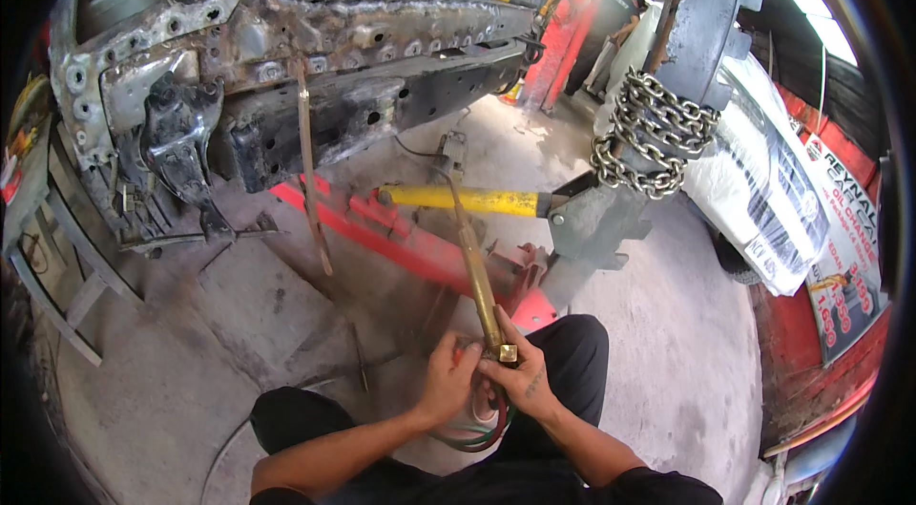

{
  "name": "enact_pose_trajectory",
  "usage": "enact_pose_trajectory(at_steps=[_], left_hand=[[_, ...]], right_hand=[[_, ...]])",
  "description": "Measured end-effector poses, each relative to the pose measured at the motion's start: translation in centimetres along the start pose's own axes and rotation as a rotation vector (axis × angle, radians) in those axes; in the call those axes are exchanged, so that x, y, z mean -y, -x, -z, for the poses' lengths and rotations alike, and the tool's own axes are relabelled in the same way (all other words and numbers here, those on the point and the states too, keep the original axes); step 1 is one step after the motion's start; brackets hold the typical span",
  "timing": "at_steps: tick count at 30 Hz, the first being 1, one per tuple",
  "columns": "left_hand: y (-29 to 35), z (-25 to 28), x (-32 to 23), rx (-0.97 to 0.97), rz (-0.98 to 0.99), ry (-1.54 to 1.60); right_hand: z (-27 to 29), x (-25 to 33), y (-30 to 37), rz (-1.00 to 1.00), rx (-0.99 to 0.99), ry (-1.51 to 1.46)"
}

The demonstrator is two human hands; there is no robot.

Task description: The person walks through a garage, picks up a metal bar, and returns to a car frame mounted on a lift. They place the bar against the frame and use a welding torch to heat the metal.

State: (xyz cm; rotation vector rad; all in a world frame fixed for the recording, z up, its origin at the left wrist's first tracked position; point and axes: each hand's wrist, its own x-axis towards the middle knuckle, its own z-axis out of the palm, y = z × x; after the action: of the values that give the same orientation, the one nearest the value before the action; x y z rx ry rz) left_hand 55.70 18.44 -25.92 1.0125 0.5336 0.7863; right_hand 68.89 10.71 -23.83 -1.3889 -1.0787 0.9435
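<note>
Brass torch (480,281) sits lower centre of frame, tip angled up toward the yellow bar (458,199). Right hand (523,376) wraps closed around the handle base, by the valve block. Left hand (448,379) pinches closed at the red and green hoses (482,433) just below. Advice: turn valves slowly, keep tip pointed away from knees and hoses.

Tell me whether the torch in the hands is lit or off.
Off, as far as it shows. The brass torch in the right hand and left hand has no visible flame or glow at its far tip.
</note>
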Motion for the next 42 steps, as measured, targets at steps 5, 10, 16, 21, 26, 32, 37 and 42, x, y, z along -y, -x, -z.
enact_pose_trajectory(at_steps=[5,10,16,21,26,32,37,42], left_hand=[[-0.4,0.8,1.4,-0.006,0.012,-0.160],[-3.4,2.5,2.0,-0.036,-0.081,-0.177],[-8.1,7.3,-2.7,-0.088,-0.167,-0.087],[-12.6,7.1,-5.9,-0.135,-0.432,-0.038],[-14.8,7.1,-8.3,-0.021,-0.348,0.202],[-16.4,9.6,-5.2,0.084,-0.204,0.564],[-16.3,9.1,-5.8,0.164,-0.199,0.583],[-17.1,9.0,-5.3,0.184,-0.213,0.538]], right_hand=[[-0.3,0.9,0.2,-0.040,-0.043,-0.023],[2.1,1.1,0.9,-0.075,0.009,-0.228],[5.7,3.0,4.2,-0.131,0.118,-0.337],[7.3,3.7,6.1,-0.157,0.118,-0.340],[7.9,3.7,6.4,-0.121,0.112,-0.365],[7.4,3.4,6.1,-0.172,0.044,-0.326],[7.3,2.6,6.0,-0.160,-0.019,-0.307],[7.1,2.6,6.1,-0.165,-0.032,-0.340]])
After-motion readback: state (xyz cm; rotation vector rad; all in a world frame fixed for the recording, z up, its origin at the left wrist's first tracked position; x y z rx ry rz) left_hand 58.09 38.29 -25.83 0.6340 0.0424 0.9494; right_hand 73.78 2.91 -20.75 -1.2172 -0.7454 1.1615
